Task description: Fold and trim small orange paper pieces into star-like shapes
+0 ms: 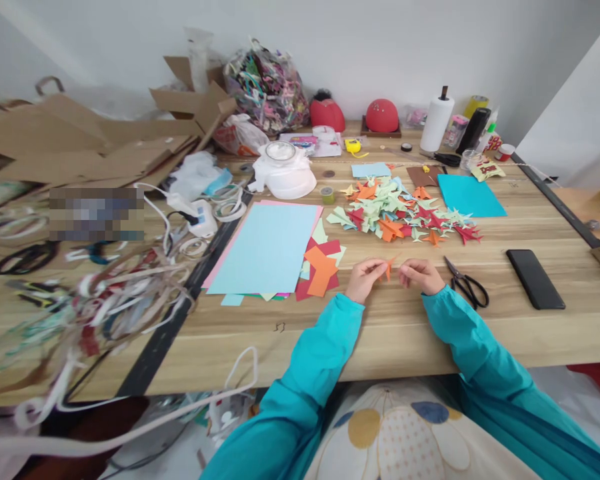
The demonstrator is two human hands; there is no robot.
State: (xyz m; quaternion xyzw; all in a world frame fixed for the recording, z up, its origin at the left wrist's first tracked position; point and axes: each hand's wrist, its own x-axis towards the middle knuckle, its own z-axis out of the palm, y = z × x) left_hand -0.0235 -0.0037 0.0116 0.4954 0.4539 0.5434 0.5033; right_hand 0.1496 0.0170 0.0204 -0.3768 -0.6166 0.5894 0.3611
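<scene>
My left hand (367, 279) pinches a small folded orange paper crane (389, 269) between thumb and fingertips, just above the table. Close by on the right, my right hand (422, 275) has its fingers curled together near the thumb; whether anything is between them is too small to see. Beyond both hands lies a heap of folded paper cranes (390, 208) in pale green, orange, red and light blue. Black-handled scissors (467, 283) rest beside my right wrist. Left of my left hand are loose orange paper pieces (322, 270) and a stack of coloured sheets (265, 247).
A black phone (535, 279) lies at the right. Turquoise paper (473, 195) and a white bottle (437, 125) are farther back. Tangled ribbons and cords (130, 287), a power strip (200, 219) and flattened cardboard (80, 140) crowd the left side.
</scene>
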